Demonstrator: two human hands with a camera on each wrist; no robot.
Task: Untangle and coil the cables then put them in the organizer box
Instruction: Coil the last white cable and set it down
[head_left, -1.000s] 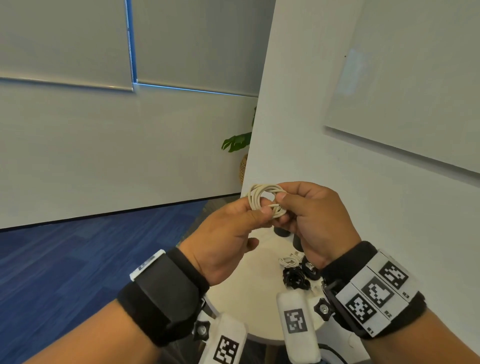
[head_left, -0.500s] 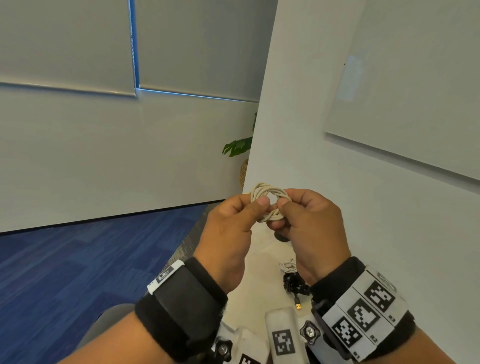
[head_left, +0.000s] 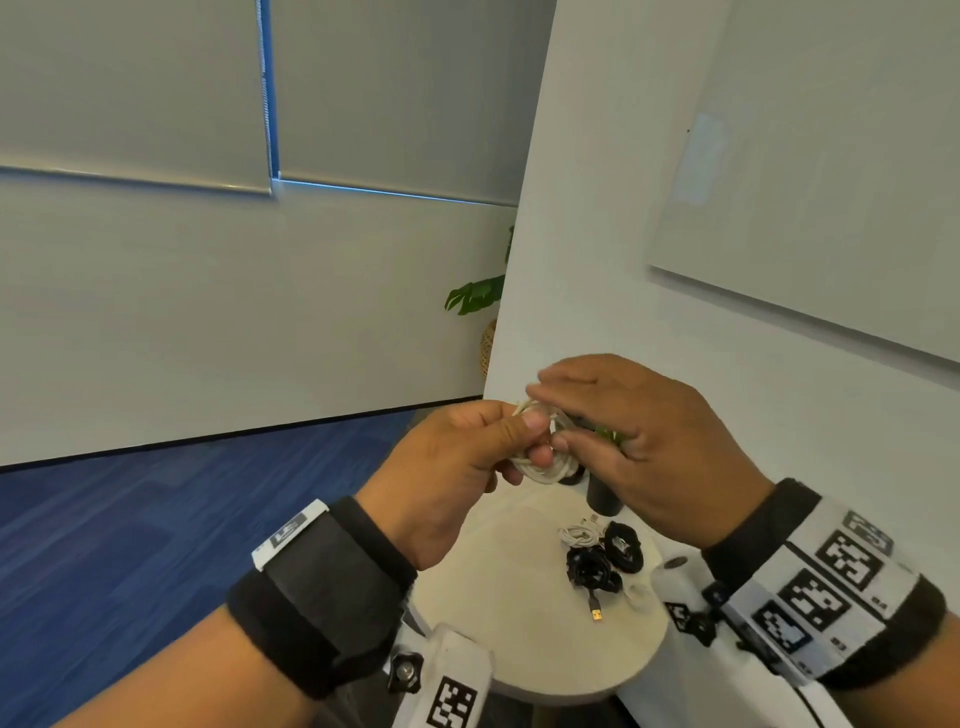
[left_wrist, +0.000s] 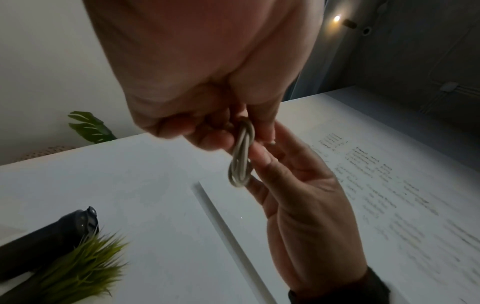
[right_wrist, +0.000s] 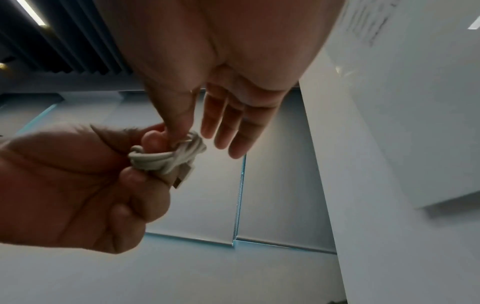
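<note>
A coiled white cable (head_left: 544, 470) (left_wrist: 241, 158) (right_wrist: 166, 159) hangs in the air above the round table. My left hand (head_left: 524, 439) (right_wrist: 78, 185) pinches it between thumb and fingers, and its plug (right_wrist: 182, 176) sticks out below the thumb. My right hand (head_left: 548, 415) (left_wrist: 298, 195) hovers just to the right with its fingers straight. Only its thumb (right_wrist: 179, 127) touches the coil. No organizer box shows in any view.
On the small round white table (head_left: 493, 597) lie two coiled black cables (head_left: 589, 569) (head_left: 623, 545), a small white coil (head_left: 576, 535) and a loose plug (head_left: 597, 616). A black cylinder (left_wrist: 46, 236) and a green tufted plant (left_wrist: 83, 267) stand at the table's far side. A white wall runs close on the right.
The right hand's fingers, curled round the coil before, have straightened and lifted off, leaving the thumb on it. The left hand keeps its pinch. The view has tipped down toward the table.
</note>
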